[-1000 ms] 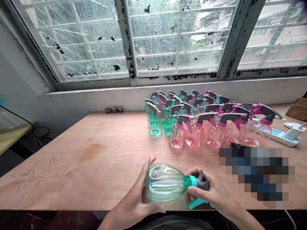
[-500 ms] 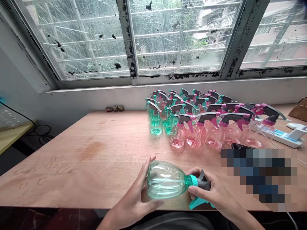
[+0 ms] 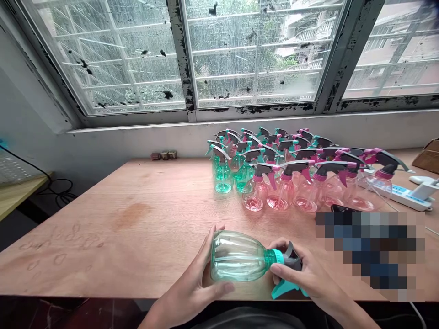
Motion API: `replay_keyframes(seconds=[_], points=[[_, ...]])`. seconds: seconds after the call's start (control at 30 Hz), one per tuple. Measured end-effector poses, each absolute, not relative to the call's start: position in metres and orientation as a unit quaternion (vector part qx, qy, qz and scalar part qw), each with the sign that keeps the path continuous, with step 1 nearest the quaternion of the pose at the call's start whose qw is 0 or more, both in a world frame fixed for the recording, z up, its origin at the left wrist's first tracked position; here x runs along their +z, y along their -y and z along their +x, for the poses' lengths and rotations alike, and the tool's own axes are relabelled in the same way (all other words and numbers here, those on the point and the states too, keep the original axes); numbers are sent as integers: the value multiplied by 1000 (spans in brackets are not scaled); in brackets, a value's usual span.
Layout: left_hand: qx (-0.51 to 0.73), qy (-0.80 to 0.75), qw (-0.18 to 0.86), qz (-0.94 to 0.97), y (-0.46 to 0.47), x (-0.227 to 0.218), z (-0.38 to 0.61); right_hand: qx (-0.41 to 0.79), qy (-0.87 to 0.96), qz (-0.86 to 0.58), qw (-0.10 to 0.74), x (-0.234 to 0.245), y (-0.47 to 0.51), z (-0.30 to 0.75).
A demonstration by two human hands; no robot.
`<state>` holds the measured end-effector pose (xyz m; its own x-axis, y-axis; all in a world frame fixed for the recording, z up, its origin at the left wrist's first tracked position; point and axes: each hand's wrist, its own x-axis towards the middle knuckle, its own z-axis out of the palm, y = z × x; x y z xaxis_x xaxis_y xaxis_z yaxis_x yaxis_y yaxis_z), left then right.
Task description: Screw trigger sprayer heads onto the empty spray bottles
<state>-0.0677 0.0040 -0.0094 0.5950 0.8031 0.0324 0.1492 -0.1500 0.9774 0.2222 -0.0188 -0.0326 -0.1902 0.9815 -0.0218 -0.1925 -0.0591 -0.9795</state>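
Note:
A clear teal spray bottle (image 3: 240, 261) lies on its side above the near edge of the wooden table (image 3: 137, 219). My left hand (image 3: 194, 288) is wrapped around the bottle's wide bottom end. My right hand (image 3: 308, 276) grips its grey and teal trigger head (image 3: 287, 269) at the neck. Both hands are closed on this one bottle.
Several upright spray bottles, teal ones (image 3: 222, 176) at the left and pink ones (image 3: 302, 189) at the right, stand grouped at the back right. A white power strip (image 3: 408, 194) lies at the far right, with a cardboard box (image 3: 427, 157) beyond it. A dirty window runs behind.
The bottle has turned slightly about its long axis between my hands; its ribbed side now faces up. Both hands stay where they were.

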Motion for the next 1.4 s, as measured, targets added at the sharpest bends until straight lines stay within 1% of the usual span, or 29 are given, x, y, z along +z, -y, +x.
replay_keyframes(seconds=[0.23,0.37,0.53,0.63,0.8,0.97,1.1,1.4], points=[[324,-333,540,702,-4,-7,-62,594,487,-414,488,-34,18,224],[308,-341,556,692,-5,-10,-66,597,497,-412,476,-32,18,222],[303,-342,528,716,-4,-9,-66,602,494,-412,473,-28,19,222],[316,-324,530,717,-5,-7,-64,604,492,-410,475,-28,20,223],[294,-345,528,718,-7,-9,-66,604,492,-405,478,-31,19,222],[306,-340,537,709,-5,-7,-66,602,493,-408,477,-32,18,222],[310,-319,530,722,-5,-9,-66,603,494,-414,471,-31,18,222],[289,-341,507,737,-6,-9,-68,592,489,-419,485,-30,19,222]])
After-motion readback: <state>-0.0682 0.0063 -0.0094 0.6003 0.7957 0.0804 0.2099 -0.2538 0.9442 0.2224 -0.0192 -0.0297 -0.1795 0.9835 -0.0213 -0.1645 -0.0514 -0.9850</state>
